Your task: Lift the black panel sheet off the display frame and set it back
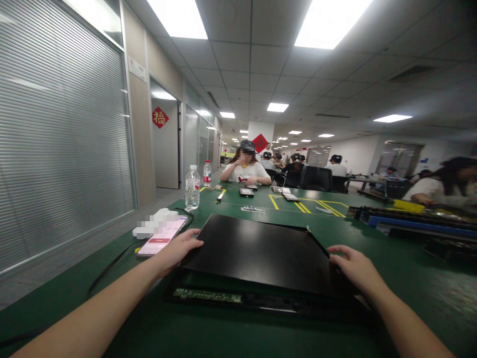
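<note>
A flat black panel, much like a display screen, lies in front of me, tilted over a black frame. Along the near edge of that frame a strip of green circuit board is exposed. My left hand grips the panel's left edge, thumb on top and fingers along the side. At the right edge, my right hand pinches the panel's rim with thumb and fingers; the underside of this grip is hidden. The panel's near edge stands apart from the frame.
Left of the panel are a lit phone, a dark cable and a water bottle. A smaller bottle stands farther back. Small devices and yellow tape cover the far table. Long dark parts lie right. A person sits opposite.
</note>
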{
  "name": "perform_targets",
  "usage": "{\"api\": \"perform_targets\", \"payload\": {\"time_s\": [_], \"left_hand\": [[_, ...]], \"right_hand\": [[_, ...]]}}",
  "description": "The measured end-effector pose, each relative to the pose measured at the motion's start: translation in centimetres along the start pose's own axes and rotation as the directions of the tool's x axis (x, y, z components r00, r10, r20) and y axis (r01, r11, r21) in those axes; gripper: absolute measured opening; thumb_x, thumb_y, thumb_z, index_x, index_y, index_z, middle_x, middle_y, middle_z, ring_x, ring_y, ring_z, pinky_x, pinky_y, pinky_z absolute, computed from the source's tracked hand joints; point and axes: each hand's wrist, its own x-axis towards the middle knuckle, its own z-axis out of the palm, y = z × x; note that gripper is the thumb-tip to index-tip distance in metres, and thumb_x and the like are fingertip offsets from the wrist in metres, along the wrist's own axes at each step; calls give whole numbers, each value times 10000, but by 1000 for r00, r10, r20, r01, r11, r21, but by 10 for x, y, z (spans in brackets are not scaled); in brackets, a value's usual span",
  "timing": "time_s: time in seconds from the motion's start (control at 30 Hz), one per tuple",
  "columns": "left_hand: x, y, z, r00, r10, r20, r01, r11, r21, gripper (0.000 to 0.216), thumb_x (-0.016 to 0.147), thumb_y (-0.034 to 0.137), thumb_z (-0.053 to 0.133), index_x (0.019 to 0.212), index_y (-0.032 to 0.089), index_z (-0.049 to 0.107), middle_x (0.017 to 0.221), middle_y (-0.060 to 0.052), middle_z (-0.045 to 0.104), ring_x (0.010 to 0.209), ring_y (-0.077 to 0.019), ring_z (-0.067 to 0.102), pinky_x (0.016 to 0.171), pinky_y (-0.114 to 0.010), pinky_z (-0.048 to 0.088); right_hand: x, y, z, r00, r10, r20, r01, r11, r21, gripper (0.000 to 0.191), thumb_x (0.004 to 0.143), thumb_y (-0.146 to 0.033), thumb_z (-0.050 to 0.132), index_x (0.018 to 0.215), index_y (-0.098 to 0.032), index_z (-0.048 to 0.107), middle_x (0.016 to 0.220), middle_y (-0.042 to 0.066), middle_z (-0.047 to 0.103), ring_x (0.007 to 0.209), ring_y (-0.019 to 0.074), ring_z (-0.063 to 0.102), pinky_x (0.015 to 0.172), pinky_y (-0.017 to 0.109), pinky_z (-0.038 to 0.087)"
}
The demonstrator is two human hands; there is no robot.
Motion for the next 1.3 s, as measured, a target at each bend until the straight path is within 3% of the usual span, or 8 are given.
{"api": "perform_targets", "payload": {"time_s": [0.37, 0.63, 0.93, 1.3], "left_hand": [[-1, 1, 4, 1000, 16, -14, -16, 1000, -13, 603, 672, 210, 634, 1236, 141, 431, 810, -52, 733, 728, -218, 687, 673, -301, 513], [5, -3, 0, 1000, 14, -24, -14, 1000, -9, 558, 616, 282, 707, 1102, 143, 472, 797, -66, 724, 703, -222, 682, 650, -301, 508], [10, -9, -6, 996, 46, 81, -44, 999, -27, 569, 641, 350, 712, 1099, 168, 427, 810, -71, 715, 757, -255, 685, 732, -371, 506], [11, -9, -5, 993, 70, 99, -72, 997, 16, 585, 649, 363, 703, 1105, 163, 396, 798, -72, 716, 754, -266, 688, 714, -373, 508]], "right_hand": [[1, 3, 3, 998, -45, 32, 45, 999, 7, 321, 677, -310, 532, 957, -203, 648, 726, 27, 697, 654, 177, 628, 586, 261, 419], [4, 5, 1, 999, -38, 25, 38, 999, 14, 316, 677, -319, 521, 935, -205, 663, 718, 26, 697, 670, 182, 632, 591, 264, 422], [5, 5, 0, 1000, -15, -7, 15, 1000, -10, 294, 676, -305, 508, 896, -220, 684, 681, 17, 683, 705, 192, 630, 606, 270, 422], [6, 6, -1, 1000, -26, -10, 26, 999, -27, 273, 662, -306, 508, 829, -224, 707, 694, 19, 685, 679, 187, 618, 600, 271, 423]]}}
